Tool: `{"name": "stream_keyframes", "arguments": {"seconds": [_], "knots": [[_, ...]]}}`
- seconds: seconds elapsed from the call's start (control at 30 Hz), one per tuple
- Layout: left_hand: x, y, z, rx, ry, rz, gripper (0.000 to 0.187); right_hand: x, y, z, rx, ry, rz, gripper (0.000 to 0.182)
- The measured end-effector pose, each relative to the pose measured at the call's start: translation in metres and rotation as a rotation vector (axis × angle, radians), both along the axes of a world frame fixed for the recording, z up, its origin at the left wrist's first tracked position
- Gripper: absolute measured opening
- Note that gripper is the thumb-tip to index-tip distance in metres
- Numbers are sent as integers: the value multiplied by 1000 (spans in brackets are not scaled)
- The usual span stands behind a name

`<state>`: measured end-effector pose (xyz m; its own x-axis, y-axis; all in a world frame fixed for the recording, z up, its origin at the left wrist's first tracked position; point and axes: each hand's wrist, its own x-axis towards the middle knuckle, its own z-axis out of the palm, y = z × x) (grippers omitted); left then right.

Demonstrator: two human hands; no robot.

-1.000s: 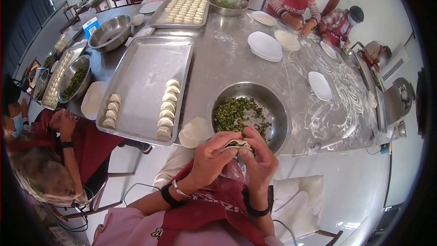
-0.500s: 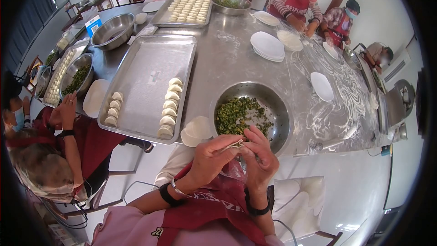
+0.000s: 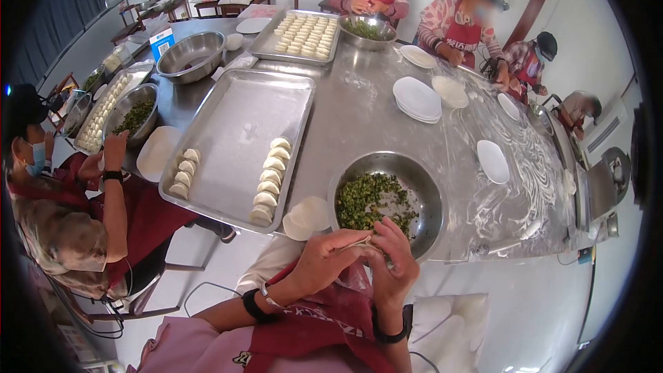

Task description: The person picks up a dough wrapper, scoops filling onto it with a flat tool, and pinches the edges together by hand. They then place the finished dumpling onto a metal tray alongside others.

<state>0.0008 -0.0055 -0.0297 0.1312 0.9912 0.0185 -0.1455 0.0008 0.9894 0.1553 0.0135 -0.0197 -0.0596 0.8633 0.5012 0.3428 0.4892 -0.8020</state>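
Observation:
Between both hands, a dumpling is pinched along its edge, mostly covered by the fingers. My left hand is closed on one end of it, and my right hand grips the other. Just beyond them stands a steel bowl with chopped green filling inside. A few round dough wrappers lie on the table left of the bowl. Further left, a metal tray carries a short row of dumplings along its left side and a longer row on the right.
A co-worker sits at my left by another filling bowl. Several people work along the far and right sides. A full dumpling tray, an upper steel bowl, stacked white plates and a floured rolling pin are on the steel table.
My view has tilted up, so the table and trays sit lower in the picture. Both hands stay pinched on the dumpling, with its edge now less visible.

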Motion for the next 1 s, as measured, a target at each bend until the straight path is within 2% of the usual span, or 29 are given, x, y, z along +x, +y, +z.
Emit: {"name": "stream_keyframes", "arguments": {"seconds": [0.23,0.3,0.53,0.7,0.73,0.83,0.9,1.0], "knots": [[-2,-3,-3,28,19,-14,45,7,2,-12,-133,180,169,27],[-3,-4,-2,56,84,-25,48,6,2,-12,-117,131,143,24],[-9,2,2,127,211,-132,37,2,1,-3,67,-10,135,16],[-15,12,-6,148,325,-222,31,5,1,-3,83,-129,115,18],[-13,12,-7,138,272,-182,26,5,1,0,80,-179,102,18],[-8,10,-8,113,164,-112,17,2,-1,2,33,-115,75,18],[-9,12,-5,100,158,-136,14,4,0,-2,45,-94,92,17],[-13,15,-10,135,227,-262,23,7,0,-7,49,-116,123,15]]}}
